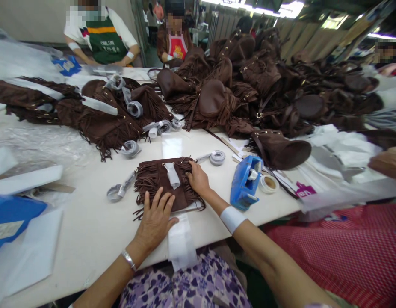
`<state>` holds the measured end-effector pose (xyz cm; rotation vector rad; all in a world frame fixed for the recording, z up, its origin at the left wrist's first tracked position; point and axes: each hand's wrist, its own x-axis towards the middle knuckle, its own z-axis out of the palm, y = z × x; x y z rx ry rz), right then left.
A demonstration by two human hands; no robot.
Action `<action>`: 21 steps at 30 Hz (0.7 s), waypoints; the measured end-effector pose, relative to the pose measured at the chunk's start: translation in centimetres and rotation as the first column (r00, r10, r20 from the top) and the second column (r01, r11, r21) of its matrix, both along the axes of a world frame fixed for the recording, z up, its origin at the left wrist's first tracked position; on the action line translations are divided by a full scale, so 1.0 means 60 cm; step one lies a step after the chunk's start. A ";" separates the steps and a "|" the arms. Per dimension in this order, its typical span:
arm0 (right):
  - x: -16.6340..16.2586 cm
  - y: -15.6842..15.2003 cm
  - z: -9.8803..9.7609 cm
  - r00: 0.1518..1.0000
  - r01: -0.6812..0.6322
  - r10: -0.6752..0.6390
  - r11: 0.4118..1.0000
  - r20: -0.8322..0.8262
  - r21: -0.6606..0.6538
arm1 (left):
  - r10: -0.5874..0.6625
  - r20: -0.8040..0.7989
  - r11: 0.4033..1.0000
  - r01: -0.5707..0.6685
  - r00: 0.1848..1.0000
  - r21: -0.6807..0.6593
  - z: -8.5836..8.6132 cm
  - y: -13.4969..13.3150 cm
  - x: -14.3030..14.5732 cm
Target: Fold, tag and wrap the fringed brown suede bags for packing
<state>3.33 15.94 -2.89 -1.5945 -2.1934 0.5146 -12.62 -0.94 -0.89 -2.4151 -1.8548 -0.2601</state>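
A dark brown fringed handbag lies flat on the white table in front of me. My left hand rests on its lower left part, fingers spread and palm down. At the upper right corner, my right hand grips the bag's edge with bent fingers; the fingertips are partly hidden. A strip of white wrapping hangs from the bag's top middle. Wrapped coiled straps extend from both sides of the bag. Under the bag, a translucent white strip sticks out over the table's near edge.
To the right stand a blue tape dispenser and a tape roll. A large heap of brown bags fills the far side, with wrapped bags at left. White foam sheets lie leftward. Two people stand across the table.
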 end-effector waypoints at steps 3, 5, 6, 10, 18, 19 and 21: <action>0.004 0.001 0.017 1.000 -0.003 0.003 1.000 0.022 0.000 | -0.004 -0.011 1.000 0.004 1.000 0.019 -0.001 -0.004 -0.001; 0.015 -0.009 0.041 0.999 0.006 -0.006 1.000 0.040 0.008 | -0.004 -0.007 1.000 0.005 1.000 0.031 -0.002 -0.005 -0.001; 0.023 -0.020 0.056 0.999 0.012 -0.013 1.000 0.048 0.029 | -0.005 -0.004 0.999 0.005 1.000 0.037 -0.003 -0.006 0.000; 0.073 -0.099 0.105 0.989 -0.144 0.136 0.960 0.050 0.242 | -0.007 0.006 0.999 0.007 1.000 0.052 -0.004 -0.007 0.000; 0.136 -0.180 0.026 0.945 -0.317 0.323 0.944 -0.054 0.090 | -0.043 -0.073 0.993 0.051 0.996 0.105 -0.017 -0.010 -0.005; 0.136 -0.174 0.014 0.951 -0.290 0.299 0.952 -0.085 0.103 | -0.048 -0.082 0.992 0.057 0.995 0.113 -0.020 -0.009 -0.006; 0.135 -0.161 0.000 0.955 -0.248 0.266 0.959 -0.134 0.138 | -0.059 -0.092 0.989 0.070 0.994 0.131 -0.026 -0.008 -0.007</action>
